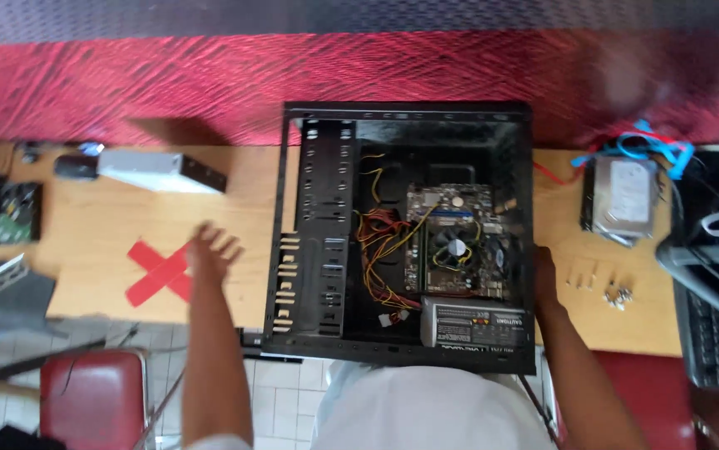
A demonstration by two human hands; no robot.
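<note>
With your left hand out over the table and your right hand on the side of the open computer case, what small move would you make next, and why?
Probably carry the left hand on toward the silver drive lying at the table's far edge. The hand hovers open and empty above the red tape cross, with that drive the nearest loose part. The right hand rests on the side of the open computer case, so the case seems steadied.

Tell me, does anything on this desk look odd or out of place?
Yes: the open computer case overhangs the wooden table's front edge, its wires lying in a loose tangle. A red tape cross is stuck on the tabletop near the left hand.
</note>
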